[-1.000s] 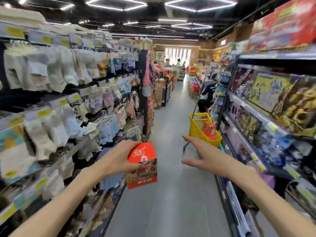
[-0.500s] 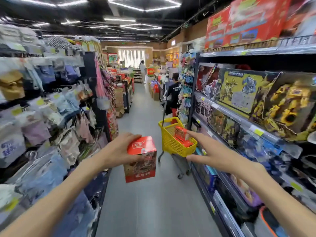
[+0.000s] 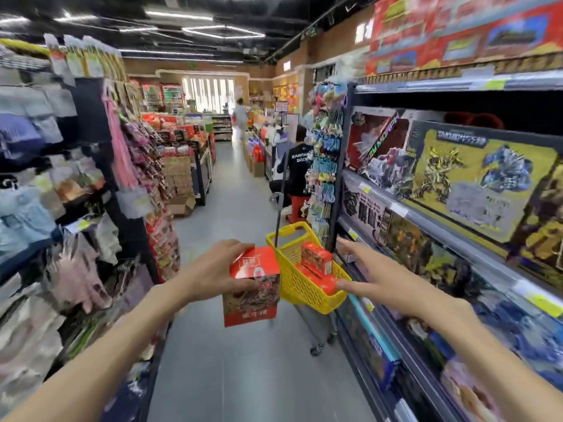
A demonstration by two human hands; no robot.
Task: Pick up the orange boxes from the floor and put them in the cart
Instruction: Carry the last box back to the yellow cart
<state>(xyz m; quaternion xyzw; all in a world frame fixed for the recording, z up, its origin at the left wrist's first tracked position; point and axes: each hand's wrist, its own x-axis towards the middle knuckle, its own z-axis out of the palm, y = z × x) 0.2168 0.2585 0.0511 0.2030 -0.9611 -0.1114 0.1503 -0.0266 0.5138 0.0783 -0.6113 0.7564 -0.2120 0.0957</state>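
Carrying an orange box (image 3: 253, 287) toward the yellow cart (image 3: 307, 287), which sits just beside the toy shelf (image 3: 426, 214) on the aisle's right side. Left hand (image 3: 213, 274) grips the box from its left side, fingers (image 3: 234, 248) curled over the top edge, box upright and just left of the cart's near rim. Right hand (image 3: 384, 280) is empty, fingers spread, reaching over the cart's near right corner. Two or so orange boxes (image 3: 316, 258) already inside. My call: lift clear of the rim, lower into the free space near the handle end, steady the cart with the right hand so it doesn't roll.
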